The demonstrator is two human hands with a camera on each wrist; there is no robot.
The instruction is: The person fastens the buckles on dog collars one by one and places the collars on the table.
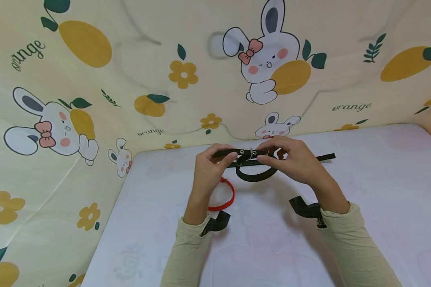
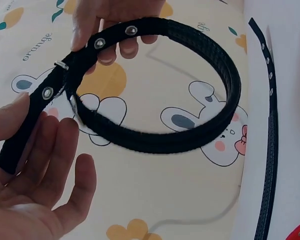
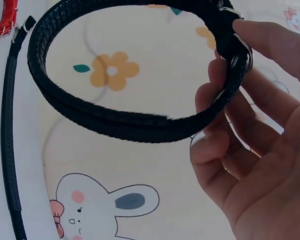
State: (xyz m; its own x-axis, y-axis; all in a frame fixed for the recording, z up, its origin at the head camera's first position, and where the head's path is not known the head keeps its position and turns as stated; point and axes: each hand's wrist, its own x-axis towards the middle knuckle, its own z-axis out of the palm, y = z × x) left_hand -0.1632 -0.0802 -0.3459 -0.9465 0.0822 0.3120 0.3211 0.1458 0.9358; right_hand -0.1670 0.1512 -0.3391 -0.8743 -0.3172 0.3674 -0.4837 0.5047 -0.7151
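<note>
The looped strap (image 1: 255, 178) spans left grip (image 1: 208, 168) to right grip (image 1: 296, 161); beneath both, apparently on the bench (image 1: 258, 247), runs a straight strap (image 3: 7, 132). The collar (image 1: 233, 195) lies before the left grip, rightward.

Two black straps (image 1: 256, 178) (image 1: 325, 157), one red strap (image 1: 220, 207), two pale sleeves (image 1: 188, 255) (image 1: 355, 247).

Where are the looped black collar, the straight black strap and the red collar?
Looped black collar (image 2: 155, 143): left wrist view, on its lower curve.
Straight black strap (image 3: 7, 125): right wrist view, midway along it.
Red collar (image 1: 220, 208): head view, on its lower curve.
</note>
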